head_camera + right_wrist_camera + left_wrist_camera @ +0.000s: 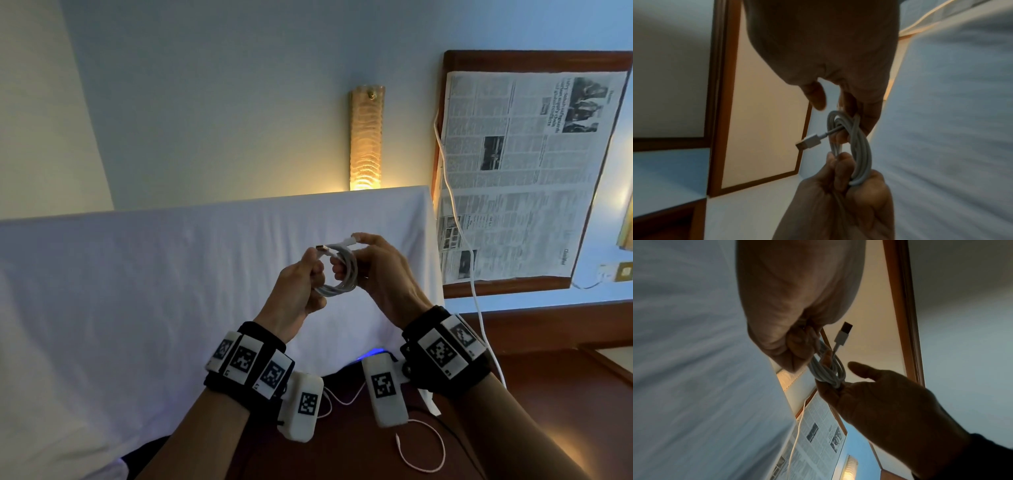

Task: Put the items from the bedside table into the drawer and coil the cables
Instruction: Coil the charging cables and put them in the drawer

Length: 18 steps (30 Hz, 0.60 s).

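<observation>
A white cable wound into a small coil hangs in the air between my hands, above the white bed sheet. My left hand grips the coil's lower side in a fist. My right hand has fingers curled through the coil and pinches a strand at its top. The USB plug sticks out free at the top. In the left wrist view the coil sits between both hands, with the plug pointing up. In the right wrist view the coil and the plug show likewise.
The bedside table, wood-edged and covered by a newspaper, lies to the right. A second white cable runs along its left side and down past my right wrist. A thin loose cable lies on the dark surface below. A lit wall lamp glows behind the bed.
</observation>
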Motion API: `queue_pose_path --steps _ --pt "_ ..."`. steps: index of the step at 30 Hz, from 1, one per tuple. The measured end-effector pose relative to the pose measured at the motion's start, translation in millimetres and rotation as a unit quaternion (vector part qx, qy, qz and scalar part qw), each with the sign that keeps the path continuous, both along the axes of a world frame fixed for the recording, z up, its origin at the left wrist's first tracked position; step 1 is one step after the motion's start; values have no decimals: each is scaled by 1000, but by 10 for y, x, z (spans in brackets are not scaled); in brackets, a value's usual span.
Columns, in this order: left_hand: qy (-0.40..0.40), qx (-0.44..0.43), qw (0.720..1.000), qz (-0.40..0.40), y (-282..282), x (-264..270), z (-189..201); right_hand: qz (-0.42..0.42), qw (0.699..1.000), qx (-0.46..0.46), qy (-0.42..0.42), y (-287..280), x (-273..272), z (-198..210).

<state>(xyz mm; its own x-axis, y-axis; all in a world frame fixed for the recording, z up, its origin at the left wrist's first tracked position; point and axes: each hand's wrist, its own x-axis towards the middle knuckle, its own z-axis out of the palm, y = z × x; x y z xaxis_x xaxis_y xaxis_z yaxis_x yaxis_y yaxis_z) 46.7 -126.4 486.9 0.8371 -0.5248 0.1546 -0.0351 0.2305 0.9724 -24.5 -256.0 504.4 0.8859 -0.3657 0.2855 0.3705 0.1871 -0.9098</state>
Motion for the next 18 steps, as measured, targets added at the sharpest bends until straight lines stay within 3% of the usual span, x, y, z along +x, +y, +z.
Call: queue_pose_path --steps 3,7,11,15,18 --pt "-31 24 999 14 4 15 15 -21 995 -93 -10 -10 39 -56" --pt "-53 35 998 22 -29 -19 57 -119 955 -260 -77 -19 93 -119" --pt "-69 51 996 34 -68 -46 53 -183 934 -285 -115 -20 147 -146" --pt "-94 68 992 55 -94 -33 35 -289 850 -415 -146 -78 247 -223" --pt "-115 71 989 54 -120 -17 31 -330 820 -437 -164 -106 307 -236"
